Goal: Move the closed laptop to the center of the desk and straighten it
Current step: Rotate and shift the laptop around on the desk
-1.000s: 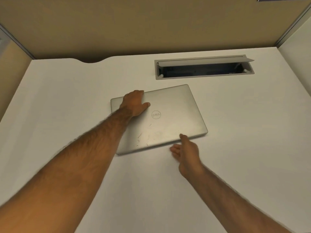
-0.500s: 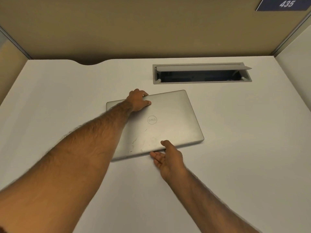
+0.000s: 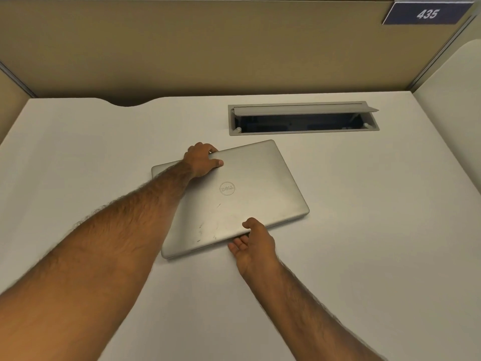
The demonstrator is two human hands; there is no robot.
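Note:
A closed silver laptop (image 3: pixel 255 183) with a round logo lies on the white desk (image 3: pixel 364 230), turned slightly so its right side sits farther back. My left hand (image 3: pixel 201 160) grips its far edge, fingers curled over the back and thumb on the lid. My right hand (image 3: pixel 253 243) holds the near edge, thumb on top of the lid and fingers tucked under the edge.
A grey cable box (image 3: pixel 303 118) with its flap raised is set into the desk just behind the laptop. Tan partition walls (image 3: pixel 208 48) close the back and sides. A blue plate reading 435 (image 3: pixel 426 13) hangs at the top right.
My right hand moved from beside the near edge to gripping it, thumb now on the lid. My left hand shifted onto the far edge. The camera tilted upward.

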